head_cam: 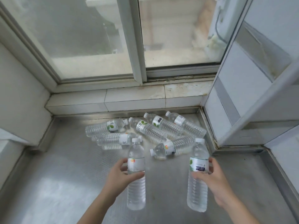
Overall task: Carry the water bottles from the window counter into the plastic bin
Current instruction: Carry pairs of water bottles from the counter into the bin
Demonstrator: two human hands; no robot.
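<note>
My left hand (120, 173) grips a clear water bottle (136, 188) around its white label, held upright above the steel counter (68, 175). My right hand (212, 177) grips a second water bottle (197, 189) the same way, cap up. Behind them several more bottles lie on their sides in a heap (145, 131) near the tiled window ledge, one of them (171, 147) lying closest, between the two held bottles. The plastic bin is not in view.
A tiled ledge (134, 97) and a sliding window (139, 46) close off the far side. White walls stand at left (21, 102) and right (239, 94). The steel counter has a raised rim (208, 135) along its right edge.
</note>
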